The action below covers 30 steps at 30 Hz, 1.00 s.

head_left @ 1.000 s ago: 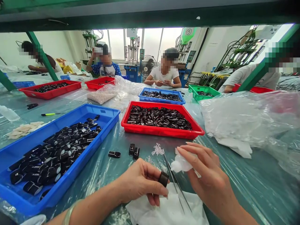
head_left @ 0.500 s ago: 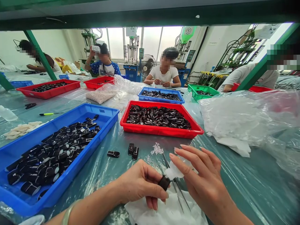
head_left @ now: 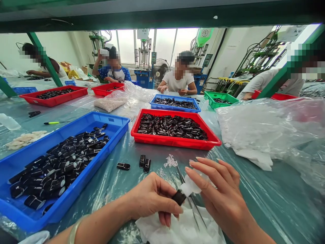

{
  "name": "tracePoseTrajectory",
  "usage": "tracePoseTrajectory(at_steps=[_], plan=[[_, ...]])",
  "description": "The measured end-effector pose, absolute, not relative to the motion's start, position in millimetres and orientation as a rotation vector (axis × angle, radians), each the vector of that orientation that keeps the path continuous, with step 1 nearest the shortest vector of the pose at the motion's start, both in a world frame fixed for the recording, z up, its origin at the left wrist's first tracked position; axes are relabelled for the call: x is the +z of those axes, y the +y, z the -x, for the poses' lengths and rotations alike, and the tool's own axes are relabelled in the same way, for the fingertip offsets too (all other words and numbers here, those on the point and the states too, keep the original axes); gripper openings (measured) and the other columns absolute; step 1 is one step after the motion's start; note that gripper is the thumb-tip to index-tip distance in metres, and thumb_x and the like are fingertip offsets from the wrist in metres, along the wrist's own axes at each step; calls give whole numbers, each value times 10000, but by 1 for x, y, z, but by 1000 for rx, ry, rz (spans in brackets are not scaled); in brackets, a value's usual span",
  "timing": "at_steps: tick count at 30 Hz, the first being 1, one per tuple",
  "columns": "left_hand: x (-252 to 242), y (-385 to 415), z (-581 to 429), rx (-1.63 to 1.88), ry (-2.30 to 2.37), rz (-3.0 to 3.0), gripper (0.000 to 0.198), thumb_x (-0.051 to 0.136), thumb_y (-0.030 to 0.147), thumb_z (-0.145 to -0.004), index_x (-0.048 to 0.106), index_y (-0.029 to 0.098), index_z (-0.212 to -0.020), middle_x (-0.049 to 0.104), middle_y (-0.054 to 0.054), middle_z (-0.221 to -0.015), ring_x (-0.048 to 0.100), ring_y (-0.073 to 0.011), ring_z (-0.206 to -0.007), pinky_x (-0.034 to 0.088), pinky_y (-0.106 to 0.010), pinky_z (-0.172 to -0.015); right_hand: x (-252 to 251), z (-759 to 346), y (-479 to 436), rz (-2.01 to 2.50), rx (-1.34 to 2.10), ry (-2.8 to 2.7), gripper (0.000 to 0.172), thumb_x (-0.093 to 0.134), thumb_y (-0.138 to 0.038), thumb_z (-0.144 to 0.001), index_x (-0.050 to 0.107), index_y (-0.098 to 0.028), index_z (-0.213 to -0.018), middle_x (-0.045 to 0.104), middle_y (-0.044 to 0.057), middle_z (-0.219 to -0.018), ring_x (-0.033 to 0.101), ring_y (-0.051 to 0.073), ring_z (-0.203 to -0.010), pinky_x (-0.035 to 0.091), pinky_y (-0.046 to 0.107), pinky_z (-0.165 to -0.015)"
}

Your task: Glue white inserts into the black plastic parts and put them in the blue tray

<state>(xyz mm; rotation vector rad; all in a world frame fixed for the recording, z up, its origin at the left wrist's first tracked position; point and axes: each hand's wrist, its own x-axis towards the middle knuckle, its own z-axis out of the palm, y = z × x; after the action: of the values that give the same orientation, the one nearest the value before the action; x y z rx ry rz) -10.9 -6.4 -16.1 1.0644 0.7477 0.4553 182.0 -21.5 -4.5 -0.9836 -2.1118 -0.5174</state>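
Note:
A small black part with a dark flat end is pinched between the thumb and fingers of my left hand. My right hand has its fingers stretched out over a piece of white tissue; its thumb is hidden, and the tissue seems gripped beneath the fingers, touching or close to the black part. Metal tweezers lie between my hands, over a white cloth. Several loose black parts and a small heap of whitish bits lie just beyond my hands.
A blue tray of black parts stands at left, a red tray of them ahead. A plastic bag of white material lies at right. Co-workers sit across the table under a green overhead frame.
My hands stay nearly in place, with the black part turned slightly. Across the table, the hands of the co-worker in white have moved apart.

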Motion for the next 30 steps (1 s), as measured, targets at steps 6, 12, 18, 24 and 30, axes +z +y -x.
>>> tracePoseTrajectory(at_steps=[6, 12, 18, 24, 30], plan=[[-13, -7, 10, 456, 740, -1061, 93, 691, 201, -611, 681, 109, -602, 585, 14, -477, 502, -59, -379, 413, -156, -412, -5, -183, -20, 967, -507, -2135, 377, 409, 52, -812, 597, -216, -999, 673, 81, -969, 560, 241, -1017, 341, 483, -888], [-12, -7, 12, 465, 735, -1066, 90, 681, 192, -618, 672, 106, -591, 580, 16, -471, 498, -53, -373, 407, -149, -408, -3, -187, -19, 949, -519, -2167, 385, 406, 36, -810, 592, -246, -995, 675, 49, -971, 573, 215, -1015, 352, 448, -907], [-13, -7, 12, 455, 743, -1069, 99, 691, 203, -608, 675, 106, -598, 583, 18, -475, 500, -54, -372, 407, -153, -412, 0, -190, -18, 880, -530, -2230, 353, 422, 36, -806, 591, -217, -986, 665, 71, -975, 554, 219, -1033, 359, 447, -910], [-14, -7, 12, 445, 750, -1075, 131, 712, 225, -587, 673, 100, -592, 582, 14, -464, 506, -65, -373, 414, -167, -417, -1, -193, -17, 837, -431, -2243, 318, 437, 14, -829, 607, -189, -1004, 649, 94, -1005, 518, 233, -1074, 339, 467, -926], [-15, -7, 13, 440, 751, -1070, 123, 711, 218, -591, 677, 102, -611, 588, 20, -480, 509, -59, -375, 414, -156, -411, -7, -193, -17, 861, -381, -2203, 286, 403, -71, -896, 625, -217, -1002, 654, 79, -1015, 525, 230, -1081, 311, 478, -957]])
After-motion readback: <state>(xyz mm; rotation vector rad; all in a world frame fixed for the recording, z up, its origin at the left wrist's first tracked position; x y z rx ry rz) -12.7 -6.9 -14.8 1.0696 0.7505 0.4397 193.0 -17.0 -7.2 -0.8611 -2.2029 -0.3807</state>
